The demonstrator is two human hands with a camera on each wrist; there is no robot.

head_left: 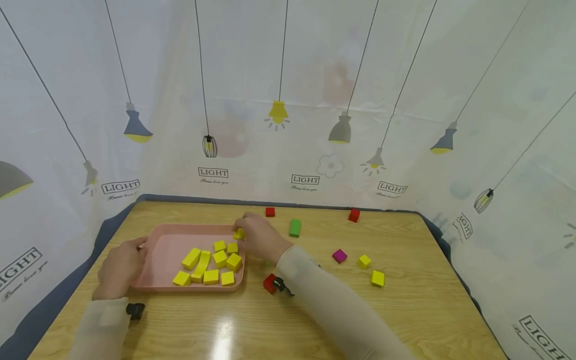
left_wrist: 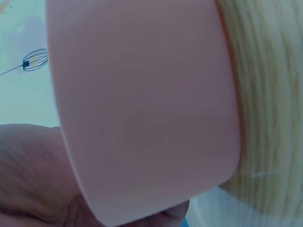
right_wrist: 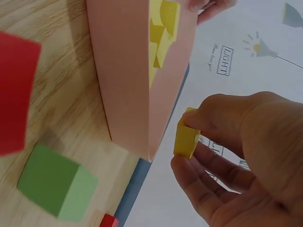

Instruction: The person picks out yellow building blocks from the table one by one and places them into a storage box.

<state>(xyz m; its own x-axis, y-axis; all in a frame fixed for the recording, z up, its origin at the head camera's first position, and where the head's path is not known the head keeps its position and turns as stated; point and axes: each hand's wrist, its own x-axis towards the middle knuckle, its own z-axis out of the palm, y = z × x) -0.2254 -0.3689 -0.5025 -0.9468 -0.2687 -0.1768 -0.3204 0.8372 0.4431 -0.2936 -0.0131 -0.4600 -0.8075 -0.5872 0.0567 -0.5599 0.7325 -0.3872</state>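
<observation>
My right hand point(head_left: 262, 236) pinches a small yellow block point(right_wrist: 186, 139) between thumb and fingertips, over the right end of the pink tray point(head_left: 168, 237). In the head view that block is partly hidden by the fingers. At the tray's left end, my left hand point(head_left: 118, 269) grips the rim; the left wrist view shows the pink wall point(left_wrist: 147, 104) large, with part of the hand behind it. Several yellow blocks point(head_left: 211, 277), mostly cubes with a few longer pieces, lie in the tray's right half.
Right of the tray lie a red block point(head_left: 270, 283) by the right wrist, a green block point(head_left: 295, 228), a magenta block point(head_left: 339, 256) and two yellow cubes point(head_left: 377, 278). Two more red blocks point(head_left: 354, 215) sit near the back edge. A printed curtain point(head_left: 252, 165) surrounds the table.
</observation>
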